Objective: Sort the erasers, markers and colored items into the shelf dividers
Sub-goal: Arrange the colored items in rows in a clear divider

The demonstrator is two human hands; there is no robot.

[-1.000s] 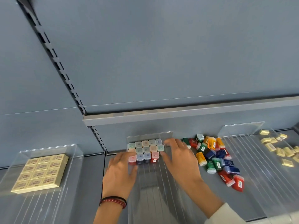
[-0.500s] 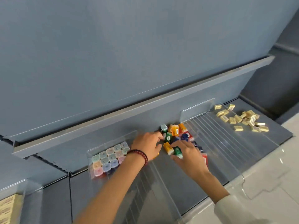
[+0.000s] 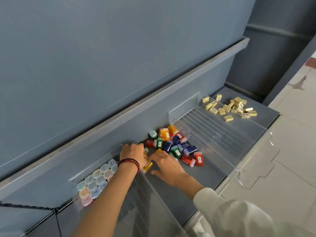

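Grey shelf (image 3: 171, 194) is spanning the lower frame, clear dividers (image 3: 213, 134) crossing it. Colored items (image 3: 176, 144) are lying heaped at center; erasers (image 3: 230, 107) are lying scattered at upper right. Left hand (image 3: 132, 153) is gripping a yellow item (image 3: 147, 166); right hand (image 3: 166, 162) is resting open beside it.

No words or numbers could be read anywhere. The colored items (image 3: 177, 144) in the middle of the shelf had small white stickers with black barcode stripes, but the stripes and any digits were too tiny to make out. The yellow erasers (image 3: 232, 107) at the far right had dark print on top, and it was too blurry to read.
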